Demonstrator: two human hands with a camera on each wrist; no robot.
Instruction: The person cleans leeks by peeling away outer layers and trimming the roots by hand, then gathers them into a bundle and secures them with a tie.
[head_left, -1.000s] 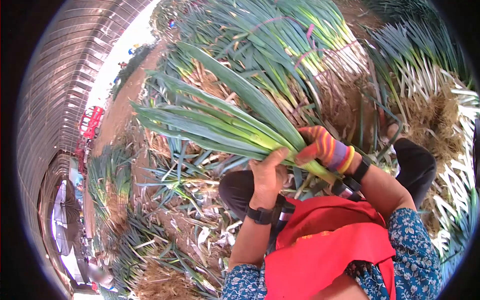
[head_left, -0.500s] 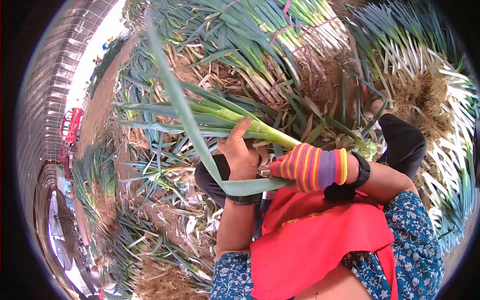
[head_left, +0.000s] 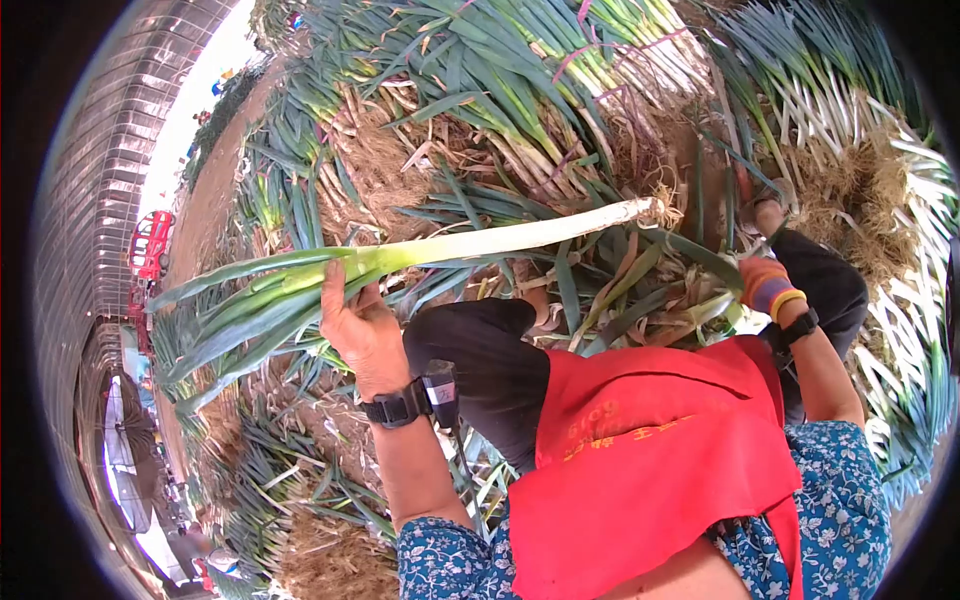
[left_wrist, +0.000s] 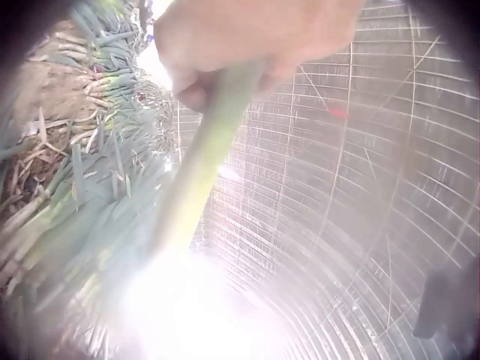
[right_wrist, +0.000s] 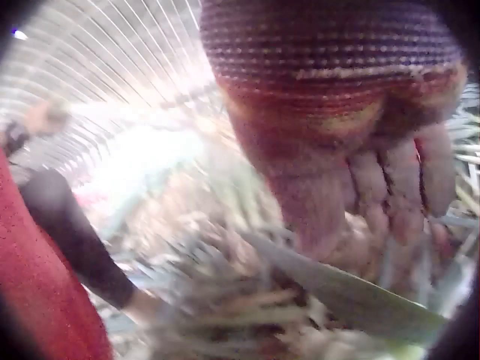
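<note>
My bare left hand grips a long green onion where the leaves meet the shaft. Its white shaft and root tuft point right, its green leaves left. In the left wrist view, the fingers curl round the green onion, and glare hides its lower end. My right hand, in a striped glove, is low on the right near the knee. Its bare fingers point down, loosely extended, over a loose green leaf and have nothing plainly in their grip.
Tied bundles of green onions lie ahead. Roots and white shafts are piled on the right. Stripped leaves litter the ground between the dark-trousered legs. A red apron covers the lap. More onions lie to the left.
My left hand has moved left with the green onion, whose root end now shows. My right hand has gone from the onion down to the right, and the long leaf it pulled has left its grip.
</note>
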